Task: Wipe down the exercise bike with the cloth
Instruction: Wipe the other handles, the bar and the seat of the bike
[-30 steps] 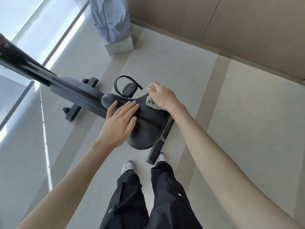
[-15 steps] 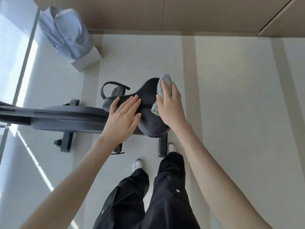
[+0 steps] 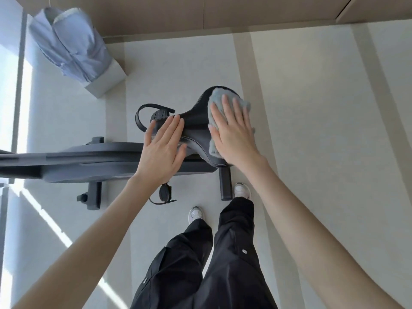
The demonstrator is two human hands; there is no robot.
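Note:
The black exercise bike (image 3: 93, 161) stretches from the left edge to the middle of the head view. Its black saddle (image 3: 196, 123) is right below me. My left hand (image 3: 162, 150) lies flat on the saddle's narrow front part, fingers spread, holding nothing. My right hand (image 3: 234, 134) presses a grey-blue fluffy cloth (image 3: 217, 99) flat onto the saddle's wide rear part. The cloth sticks out beyond my fingertips and past the thumb side of the palm. A strapped pedal (image 3: 153, 114) shows beyond the saddle, another pedal (image 3: 165, 194) below my left wrist.
A light blue shirt (image 3: 69, 45) is draped over a white box (image 3: 107, 81) at the back left, near the brown wall (image 3: 223, 12). My feet in white shoes (image 3: 196, 214) stand beside the bike's rear foot bar (image 3: 225, 184). Pale floor (image 3: 323, 130) spreads to the right.
My right hand has slid the cloth across the saddle to its wide rear end and now lies flat on it. The left hand stays on the saddle. The camera has swung to look more straight down.

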